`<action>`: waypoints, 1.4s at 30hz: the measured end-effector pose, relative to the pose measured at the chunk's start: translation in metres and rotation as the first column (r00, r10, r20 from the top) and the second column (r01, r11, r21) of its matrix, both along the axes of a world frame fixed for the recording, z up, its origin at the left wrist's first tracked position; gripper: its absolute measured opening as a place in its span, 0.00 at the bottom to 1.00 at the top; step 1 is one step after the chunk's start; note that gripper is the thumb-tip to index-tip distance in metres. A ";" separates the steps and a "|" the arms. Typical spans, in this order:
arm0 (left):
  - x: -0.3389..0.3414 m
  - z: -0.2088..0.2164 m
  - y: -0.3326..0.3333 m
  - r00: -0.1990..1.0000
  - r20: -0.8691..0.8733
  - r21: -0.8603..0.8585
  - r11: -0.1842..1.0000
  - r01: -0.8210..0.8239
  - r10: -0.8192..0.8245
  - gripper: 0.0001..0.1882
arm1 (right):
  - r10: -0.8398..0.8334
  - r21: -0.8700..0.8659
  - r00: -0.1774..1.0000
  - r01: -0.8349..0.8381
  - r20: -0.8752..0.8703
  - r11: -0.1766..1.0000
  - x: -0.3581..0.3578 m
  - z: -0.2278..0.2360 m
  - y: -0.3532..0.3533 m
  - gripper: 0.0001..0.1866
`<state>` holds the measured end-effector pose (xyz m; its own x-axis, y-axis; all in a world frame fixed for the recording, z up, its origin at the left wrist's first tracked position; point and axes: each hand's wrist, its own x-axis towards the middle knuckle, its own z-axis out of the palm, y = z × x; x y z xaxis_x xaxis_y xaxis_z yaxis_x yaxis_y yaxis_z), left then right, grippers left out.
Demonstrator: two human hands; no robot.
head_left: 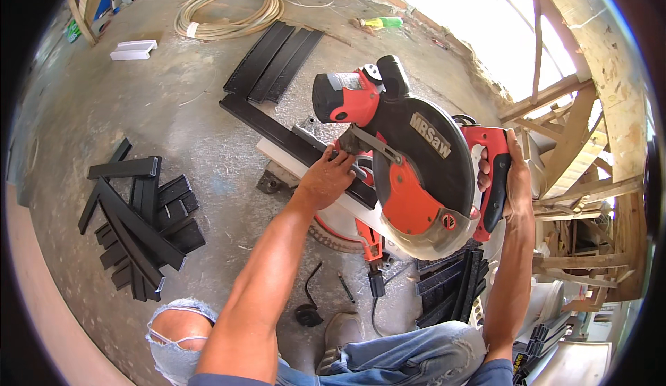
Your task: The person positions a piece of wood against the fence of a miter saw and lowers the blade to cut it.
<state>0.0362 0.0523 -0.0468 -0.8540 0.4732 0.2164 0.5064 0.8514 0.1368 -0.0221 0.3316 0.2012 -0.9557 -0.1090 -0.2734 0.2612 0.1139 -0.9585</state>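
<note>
The black strip (274, 130) lies across the base of the miter saw (430, 136), its long axis slanting from upper left to lower right, where its near end reaches beneath the saw head. The left hand (325, 181) is nearer, its fingers bent over the strip close to that end, though whether they pinch it I cannot tell; the right hand (517, 178), apart from the strip, has its fingers wrapped around the saw's handle (494, 188).

Saw (424, 157) between strip pile (146, 195), left, and timber (590, 261), right (coil (236, 33) beyond)
</note>
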 end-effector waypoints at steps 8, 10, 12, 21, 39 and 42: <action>-0.001 0.001 0.001 0.999 0.037 -0.043 0.999 -0.004 0.006 0.24 | 0.010 0.026 1.000 -0.010 0.000 1.000 0.000 0.002 -0.003 0.33; 0.000 -0.003 0.000 1.000 -0.019 -0.007 1.000 -0.011 0.011 0.15 | 0.021 0.017 1.000 -0.021 0.006 1.000 -0.003 0.002 -0.001 0.33; 0.000 -0.006 0.000 0.997 -0.075 0.032 0.999 -0.015 0.017 0.09 | 0.032 0.011 0.999 -0.032 0.010 0.999 -0.003 0.003 0.000 0.34; 0.000 0.001 -0.002 0.999 0.044 -0.018 1.000 0.005 -0.004 0.23 | 0.037 0.052 0.999 -0.037 0.007 0.998 -0.003 0.005 -0.003 0.34; 0.002 0.001 0.000 1.000 0.003 -0.002 1.000 -0.008 0.008 0.15 | 0.043 0.045 0.999 -0.044 0.020 0.998 -0.004 0.005 -0.003 0.34; 0.001 0.001 -0.001 1.000 -0.003 -0.005 1.000 -0.010 0.010 0.15 | 0.045 0.027 0.999 -0.046 0.025 0.999 -0.004 0.005 -0.003 0.34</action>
